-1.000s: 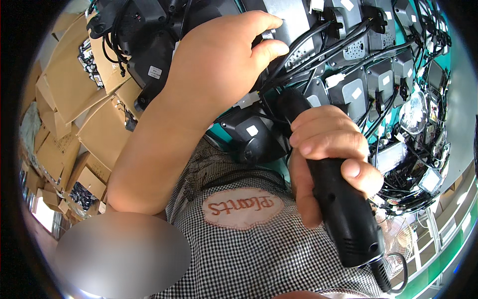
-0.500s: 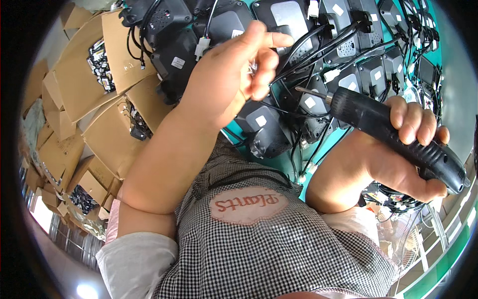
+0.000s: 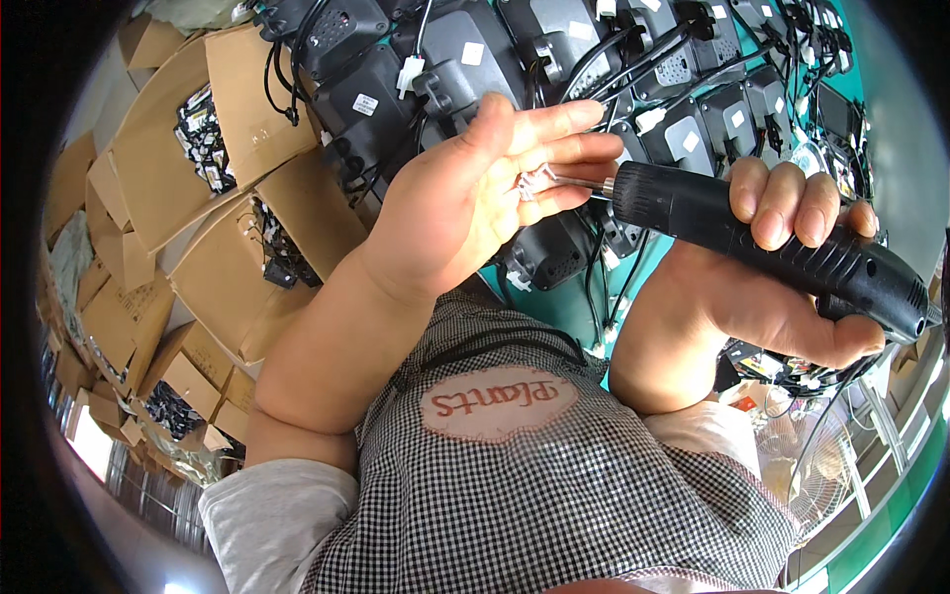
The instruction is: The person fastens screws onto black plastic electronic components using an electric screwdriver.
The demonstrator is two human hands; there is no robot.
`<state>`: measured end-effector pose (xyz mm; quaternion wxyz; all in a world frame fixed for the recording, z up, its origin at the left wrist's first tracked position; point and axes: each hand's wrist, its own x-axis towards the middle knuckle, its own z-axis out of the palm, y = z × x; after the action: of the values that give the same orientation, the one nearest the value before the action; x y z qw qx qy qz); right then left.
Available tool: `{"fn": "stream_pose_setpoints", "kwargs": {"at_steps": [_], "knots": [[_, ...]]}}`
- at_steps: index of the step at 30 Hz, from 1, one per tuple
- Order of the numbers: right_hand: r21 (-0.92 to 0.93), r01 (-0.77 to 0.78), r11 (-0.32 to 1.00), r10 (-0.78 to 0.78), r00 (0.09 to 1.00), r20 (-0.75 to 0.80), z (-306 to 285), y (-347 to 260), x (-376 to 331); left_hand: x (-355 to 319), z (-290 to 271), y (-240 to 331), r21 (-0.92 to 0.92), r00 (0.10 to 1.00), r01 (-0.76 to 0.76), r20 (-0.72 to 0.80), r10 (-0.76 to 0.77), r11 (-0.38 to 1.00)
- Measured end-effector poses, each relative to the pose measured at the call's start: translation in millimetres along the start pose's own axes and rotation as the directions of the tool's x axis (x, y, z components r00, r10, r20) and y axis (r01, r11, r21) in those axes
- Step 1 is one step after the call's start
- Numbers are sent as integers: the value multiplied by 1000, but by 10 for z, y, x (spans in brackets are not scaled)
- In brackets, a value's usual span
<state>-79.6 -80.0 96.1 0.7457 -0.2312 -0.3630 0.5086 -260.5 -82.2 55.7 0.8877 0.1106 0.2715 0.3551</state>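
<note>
My left hand is open, palm turned up and fingers stretched out. A small heap of silvery screws lies loose on it, at the base of the fingers. My right hand is wrapped round a black electric screwdriver, held nearly level. The driver's thin metal bit points left and reaches in among the screws; whether its tip carries one is too small to tell. Behind both hands lie black plastic housings with cables and white connectors, several of them side by side.
The housings lie on a teal work surface. To the left stand open cardboard boxes, some with small dark parts inside. A fan is at the lower right, below a bundle of black cables. Loose black cables cross the housings.
My left hand has uncurled and its fingers have straightened, baring the screws. The screwdriver has moved left, and its bit now reaches into the palm.
</note>
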Motion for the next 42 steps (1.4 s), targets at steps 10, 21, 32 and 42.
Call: {"fn": "stream_pose_setpoints", "kwargs": {"at_steps": [10, 21, 32, 42], "knots": [[8, -24, 1000, 24, 1000, -19, -14, -63, 73, -94, -191, -80, 245, 994, 101, -60, -89, 964], [21, -27, 999, 28, 998, -52, 41, -108, 92, -166, -180, -84, 159, 991, 58, -130, -37, 986], [106, -52, 993, 64, 991, -116, 135, -55, 208, -110, -181, -43, 169, 992, -11, -120, 31, 986], [151, -90, 984, 108, 987, -122, 188, 72, 265, -149, -145, 74, 485, 989, -82, -66, 130, 871]]}}
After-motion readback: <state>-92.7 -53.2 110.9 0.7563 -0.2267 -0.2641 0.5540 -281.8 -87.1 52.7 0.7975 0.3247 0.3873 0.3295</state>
